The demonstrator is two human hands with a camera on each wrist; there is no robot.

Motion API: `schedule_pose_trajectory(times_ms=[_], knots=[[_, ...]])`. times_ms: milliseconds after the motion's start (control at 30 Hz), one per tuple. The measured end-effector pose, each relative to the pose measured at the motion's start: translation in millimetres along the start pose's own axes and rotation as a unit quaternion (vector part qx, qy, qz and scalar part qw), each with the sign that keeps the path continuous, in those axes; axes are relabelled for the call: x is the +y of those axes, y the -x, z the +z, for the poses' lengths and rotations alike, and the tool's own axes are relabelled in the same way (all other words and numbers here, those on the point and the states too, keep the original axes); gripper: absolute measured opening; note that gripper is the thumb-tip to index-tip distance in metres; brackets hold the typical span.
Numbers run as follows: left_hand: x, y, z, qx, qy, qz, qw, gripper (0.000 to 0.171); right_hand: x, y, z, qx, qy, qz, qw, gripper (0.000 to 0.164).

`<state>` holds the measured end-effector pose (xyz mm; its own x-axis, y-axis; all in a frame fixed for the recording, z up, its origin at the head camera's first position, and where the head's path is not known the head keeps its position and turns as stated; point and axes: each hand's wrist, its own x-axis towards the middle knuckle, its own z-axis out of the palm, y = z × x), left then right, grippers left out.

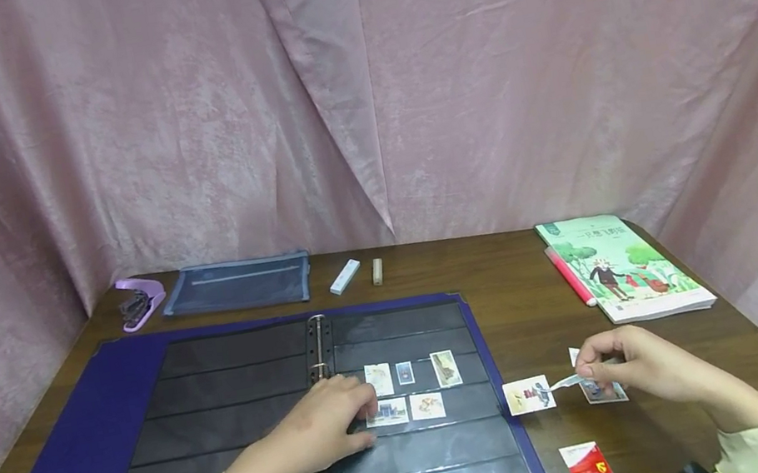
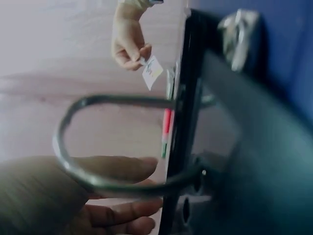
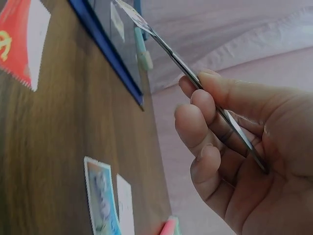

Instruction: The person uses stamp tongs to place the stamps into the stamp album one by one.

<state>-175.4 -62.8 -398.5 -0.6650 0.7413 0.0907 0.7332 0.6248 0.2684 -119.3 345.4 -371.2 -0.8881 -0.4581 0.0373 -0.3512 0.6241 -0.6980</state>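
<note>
In the head view, my right hand (image 1: pixel 649 366) pinches metal tweezers (image 3: pixel 185 67) between thumb and fingers. A white-edged postage stamp (image 1: pixel 528 395) with a small coloured picture is caught at their tips, held at the right edge of the stamp album (image 1: pixel 498 372). My left hand (image 1: pixel 323 418) lies over the album's middle, fingertips beside the stamps (image 1: pixel 387 412) on the right-hand black page. One metal binder ring (image 2: pixel 59 131) crosses in front of that hand in the left wrist view. Below the right hand are a blue picture stamp (image 3: pixel 101 196) and another pale one.
A red-and-white stamp (image 1: pixel 586 461) lies on the table near the front. At the back are a purple stapler (image 1: pixel 141 302), a mesh pouch (image 1: pixel 236 287), a white box (image 1: pixel 345 276) and a small beige block (image 1: pixel 378 271). A green book (image 1: pixel 628 264) and red marker (image 1: pixel 570 275) sit right.
</note>
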Motion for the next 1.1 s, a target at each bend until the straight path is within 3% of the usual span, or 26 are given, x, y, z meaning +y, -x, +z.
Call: schedule_pose_trajectory(times_ms=[267, 400, 700, 1100], knots=[[10.9, 12.7, -2.7, -0.012, -0.021, 0.0, 0.9997, 0.026, -15, -12, -1, -0.004, 0.009, 0.012, 1.0, 0.01], [14.6, 16.9, 0.1, 0.003, -0.041, -0.004, 0.9991, 0.027, -22, -19, 0, -0.005, 0.012, 0.008, 1.0, 0.008], [19.4, 21.8, 6.3, 0.031, -0.076, -0.017, 0.9965, 0.035, -28, -32, 8, -0.026, -0.044, -0.016, 0.999, 0.014], [17.8, 24.5, 11.8, 0.028, -0.049, -0.023, 0.9982, 0.032, -29, -47, 21, -0.032, -0.027, 0.025, 0.999, 0.019]])
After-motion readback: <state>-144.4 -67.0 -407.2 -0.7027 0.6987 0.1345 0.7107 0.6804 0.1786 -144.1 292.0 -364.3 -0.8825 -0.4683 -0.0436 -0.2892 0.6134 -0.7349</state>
